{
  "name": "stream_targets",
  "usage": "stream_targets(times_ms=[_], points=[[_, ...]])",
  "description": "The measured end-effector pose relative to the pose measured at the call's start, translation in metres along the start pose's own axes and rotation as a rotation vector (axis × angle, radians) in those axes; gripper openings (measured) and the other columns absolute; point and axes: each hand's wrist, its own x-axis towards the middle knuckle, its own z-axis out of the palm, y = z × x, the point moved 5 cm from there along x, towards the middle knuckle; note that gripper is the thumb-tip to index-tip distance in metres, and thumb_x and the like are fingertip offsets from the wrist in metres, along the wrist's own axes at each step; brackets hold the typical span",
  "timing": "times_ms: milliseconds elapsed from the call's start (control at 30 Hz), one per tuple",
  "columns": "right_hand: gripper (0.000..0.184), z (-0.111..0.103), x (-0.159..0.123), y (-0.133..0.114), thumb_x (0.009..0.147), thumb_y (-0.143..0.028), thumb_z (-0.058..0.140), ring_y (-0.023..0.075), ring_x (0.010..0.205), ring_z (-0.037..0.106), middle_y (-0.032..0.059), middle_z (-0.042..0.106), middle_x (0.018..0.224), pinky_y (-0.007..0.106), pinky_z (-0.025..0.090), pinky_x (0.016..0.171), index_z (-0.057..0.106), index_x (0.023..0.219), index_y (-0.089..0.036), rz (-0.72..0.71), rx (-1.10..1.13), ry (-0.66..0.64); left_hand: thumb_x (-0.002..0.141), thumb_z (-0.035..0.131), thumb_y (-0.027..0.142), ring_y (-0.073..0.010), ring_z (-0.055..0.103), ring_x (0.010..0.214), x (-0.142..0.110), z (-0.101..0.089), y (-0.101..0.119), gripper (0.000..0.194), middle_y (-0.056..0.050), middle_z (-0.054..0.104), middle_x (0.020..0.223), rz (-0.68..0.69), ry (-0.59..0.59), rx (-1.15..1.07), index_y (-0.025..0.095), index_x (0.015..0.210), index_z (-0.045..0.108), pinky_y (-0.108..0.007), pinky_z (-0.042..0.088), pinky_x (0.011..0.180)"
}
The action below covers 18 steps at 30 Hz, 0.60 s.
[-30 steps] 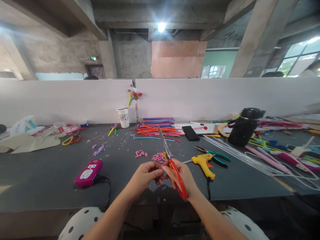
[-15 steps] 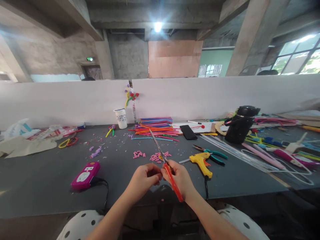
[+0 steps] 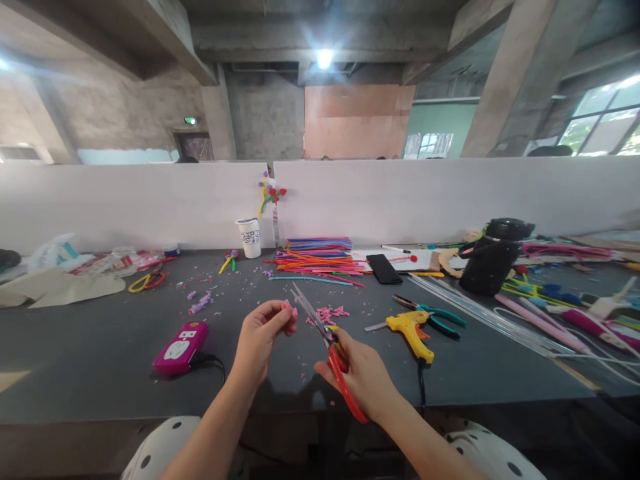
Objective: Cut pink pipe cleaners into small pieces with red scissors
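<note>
My left hand (image 3: 265, 337) is closed, thumb and fingers pinched together, with a short pink chenille stem piece (image 3: 289, 307) at the fingertips. Some of the pink there may lie on the table behind the fingers; I cannot tell. My right hand (image 3: 363, 373) holds red-handled scissors (image 3: 349, 393). Their blades point up and left, slightly apart, close to the left fingertips but with nothing visible between them. Just beyond the scissors lies a pile of short pink stem pieces (image 3: 333, 313), partly hidden by the blades.
Long coloured chenille stems (image 3: 320, 259) lie stacked at the back near a phone (image 3: 384, 269). To the right are a yellow glue gun (image 3: 411, 332), teal-handled pliers (image 3: 443, 320) and a black flask (image 3: 493, 257). Leftward sit a magenta box (image 3: 181, 348), purple scraps (image 3: 201, 303), other scissors (image 3: 146, 283) and a white cup (image 3: 249, 238).
My left hand has moved up and left, away from my right hand, to where pink pieces lay. The scissors have shifted slightly, their blades parting a little. The view has turned slightly left.
</note>
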Motion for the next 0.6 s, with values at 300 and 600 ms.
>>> stream_targets(times_ms=[300, 600], points=[[0.024, 0.0013, -0.0053, -0.0014, 0.078, -0.042, 0.043, 0.0161, 0.052, 0.054, -0.0008, 0.055, 0.055, 0.023, 0.026, 0.047, 0.050, 0.081, -0.019, -0.102, -0.352, 0.037, 0.069, 0.060, 0.020, -0.0088, 0.049, 0.052, -0.0046, 0.0037, -0.0005, 0.007, 0.000, 0.060, 0.061, 0.020, -0.047, -0.061, 0.014, 0.071, 0.062, -0.021, 0.039, 0.053], [0.027, 0.0033, -0.0062, 0.0001, 0.081, -0.044, 0.041, 0.0169, 0.053, 0.057, 0.0007, 0.058, 0.057, 0.024, 0.027, 0.048, 0.049, 0.080, -0.018, -0.130, -0.444, 0.074, 0.070, 0.060, 0.021, -0.0081, 0.049, 0.051, -0.0049, 0.0047, 0.0010, 0.009, 0.002, 0.057, 0.055, 0.027, -0.033, -0.068, 0.014, 0.066, 0.058, -0.020, 0.038, 0.052]])
